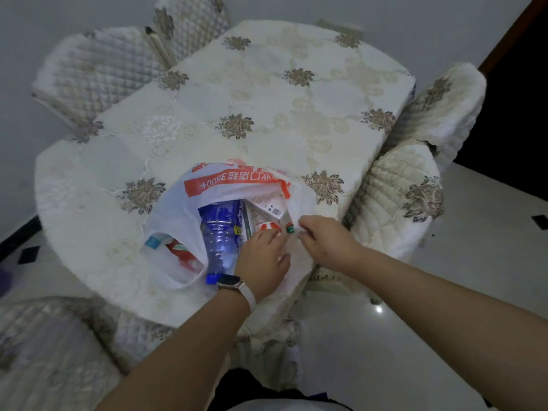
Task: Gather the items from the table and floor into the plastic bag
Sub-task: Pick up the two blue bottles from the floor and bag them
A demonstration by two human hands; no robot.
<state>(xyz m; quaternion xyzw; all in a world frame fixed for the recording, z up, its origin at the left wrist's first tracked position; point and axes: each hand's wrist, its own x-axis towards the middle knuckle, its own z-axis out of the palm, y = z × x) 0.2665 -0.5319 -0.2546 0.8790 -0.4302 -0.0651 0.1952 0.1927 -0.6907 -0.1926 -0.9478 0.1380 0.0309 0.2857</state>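
Observation:
A white plastic bag (pixel 175 212) with orange print lies open on the near part of the table (pixel 267 114). Inside it I see a blue-tinted plastic bottle (pixel 219 235) with its blue cap toward me, a white packet with a printed code (pixel 268 206), a small red and white item (pixel 268 226) and a red wrapper (pixel 181 252) showing through the plastic. My left hand (pixel 262 258), with a watch on the wrist, rests at the bag's mouth, fingers reaching inside. My right hand (pixel 326 240) pinches the bag's right edge.
The table wears a cream embroidered cloth with brown flower motifs. Quilted covered chairs stand around it: two at the far left (pixel 98 72), two at the right (pixel 409 197), one at the near left (pixel 50 351). Glossy pale floor lies to the right.

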